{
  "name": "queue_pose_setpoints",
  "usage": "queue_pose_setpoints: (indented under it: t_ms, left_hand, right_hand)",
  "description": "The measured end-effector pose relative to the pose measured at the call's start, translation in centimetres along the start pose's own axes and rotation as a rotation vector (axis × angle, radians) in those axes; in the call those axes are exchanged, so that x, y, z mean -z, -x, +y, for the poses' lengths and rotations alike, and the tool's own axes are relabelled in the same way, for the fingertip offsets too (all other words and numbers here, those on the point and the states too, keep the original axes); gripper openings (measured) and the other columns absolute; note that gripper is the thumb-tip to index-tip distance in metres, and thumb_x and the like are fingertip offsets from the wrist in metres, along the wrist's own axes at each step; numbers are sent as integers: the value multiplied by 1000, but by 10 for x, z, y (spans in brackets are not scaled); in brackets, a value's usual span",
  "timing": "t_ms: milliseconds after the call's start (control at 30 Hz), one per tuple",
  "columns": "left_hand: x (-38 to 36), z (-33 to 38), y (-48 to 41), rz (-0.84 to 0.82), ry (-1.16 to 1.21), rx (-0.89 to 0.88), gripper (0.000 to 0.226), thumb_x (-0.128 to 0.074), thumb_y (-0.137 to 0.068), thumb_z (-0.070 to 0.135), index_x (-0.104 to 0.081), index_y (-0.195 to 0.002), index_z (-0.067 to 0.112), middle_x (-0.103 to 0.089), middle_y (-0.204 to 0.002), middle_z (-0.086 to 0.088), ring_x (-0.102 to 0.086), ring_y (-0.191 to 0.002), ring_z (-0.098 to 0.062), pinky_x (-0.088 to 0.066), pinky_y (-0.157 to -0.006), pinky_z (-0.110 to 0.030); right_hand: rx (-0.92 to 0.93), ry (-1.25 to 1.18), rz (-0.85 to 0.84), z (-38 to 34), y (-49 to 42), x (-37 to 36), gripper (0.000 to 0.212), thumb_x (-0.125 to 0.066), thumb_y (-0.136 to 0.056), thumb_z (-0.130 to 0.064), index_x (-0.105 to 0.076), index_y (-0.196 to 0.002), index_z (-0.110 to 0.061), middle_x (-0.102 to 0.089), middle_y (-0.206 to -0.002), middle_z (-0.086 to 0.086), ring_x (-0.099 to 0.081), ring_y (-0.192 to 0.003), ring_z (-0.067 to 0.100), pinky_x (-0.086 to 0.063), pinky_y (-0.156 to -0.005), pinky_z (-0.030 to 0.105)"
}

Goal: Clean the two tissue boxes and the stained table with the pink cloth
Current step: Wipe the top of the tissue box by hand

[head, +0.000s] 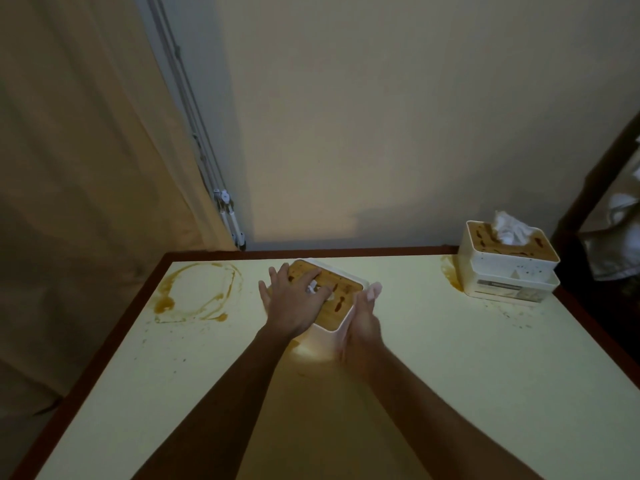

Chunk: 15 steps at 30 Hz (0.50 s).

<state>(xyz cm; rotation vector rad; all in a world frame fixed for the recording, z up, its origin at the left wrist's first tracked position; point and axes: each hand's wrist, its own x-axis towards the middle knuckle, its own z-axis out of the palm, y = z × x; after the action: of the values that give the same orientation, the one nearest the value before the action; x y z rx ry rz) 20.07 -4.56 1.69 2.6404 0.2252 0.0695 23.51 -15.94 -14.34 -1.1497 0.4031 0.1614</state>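
A white tissue box (341, 299) with a stained wooden lid stands at the middle back of the pale yellow table (433, 358). My left hand (294, 299) lies flat on its lid with fingers spread, partly covering the tissue slot. My right hand (363, 323) presses flat against the box's right side, fingers straight. A second tissue box (507, 263), with white tissue sticking out of its stained wooden lid, stands at the back right corner. A brown ring stain (197, 292) marks the table's back left. No pink cloth is in view.
Brown splashes (450, 275) lie beside the right box, with small specks in front of it. The table has a dark red-brown rim (114, 327). A wall rises behind it, a curtain hangs at the left, and dark furniture stands at the right.
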Motion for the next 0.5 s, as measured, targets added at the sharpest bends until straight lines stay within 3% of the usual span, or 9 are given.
queue_pose_setpoints:
  t_ms: [67, 133, 233, 333, 400, 467, 500]
  left_hand:
    - [-1, 1, 0, 1, -1, 0, 55, -41, -91, 65, -40, -143, 46, -10, -163, -4, 5, -150, -29, 9, -117, -55]
    - [-2, 0, 1, 7, -13, 1, 56, -40, -91, 66, -39, -143, 46, -10, -163, -4, 4, -150, -29, 9, -118, -56]
    - [-4, 0, 0, 25, -24, -3, 56, -39, -91, 66, -40, -143, 46, -11, -163, -4, 3, -150, -29, 8, -117, -56]
    - [-5, -1, -1, 20, -29, -6, 56, -39, -90, 67, -40, -142, 46, -12, -163, -4, 2, -150, -30, 8, -116, -56]
    - [-4, -1, -1, 10, -27, -10, 56, -39, -91, 67, -40, -143, 46, -12, -163, -4, 3, -150, -30, 8, -116, -56]
    - [-4, 0, 0, 9, -22, -8, 56, -40, -91, 66, -40, -143, 46, -11, -163, -4, 4, -150, -29, 10, -116, -56]
    - [-4, 0, 0, 9, -22, -6, 55, -40, -91, 65, -40, -143, 46, -11, -163, -4, 4, -150, -29, 10, -116, -55]
  right_hand:
    - [39, -145, 43, 14, -39, 20, 107, -51, -36, -107, -32, -136, -72, -24, -165, -3, -33, -146, 39, -24, -101, 82]
    - [-86, -57, -16, -19, -6, 6, 105, -52, -40, -106, -36, -137, -68, -28, -163, 2, -41, -142, 38, -33, -99, 80]
    - [-35, -39, -38, -45, 64, -19, 81, -53, -71, -89, -39, -141, -51, -53, -143, 4, -61, -123, 29, -51, -100, 58]
    - [-134, -19, -88, -39, 103, -25, 74, -43, -83, -84, -41, -141, -38, -54, -143, 5, -56, -129, 26, -41, -111, 56]
    - [-112, -51, -101, -35, 95, -22, 62, -41, -93, -74, -39, -144, -39, -55, -142, 2, -62, -121, 24, -50, -101, 53]
    - [-69, 3, -45, -52, 85, -22, 75, -45, -83, -81, -32, -149, -48, -52, -148, -1, -62, -124, 25, -53, -98, 56]
    - [-107, -36, -23, -59, 72, -19, 83, -47, -76, -85, -38, -148, -45, -54, -148, 4, -60, -127, 31, -50, -100, 61]
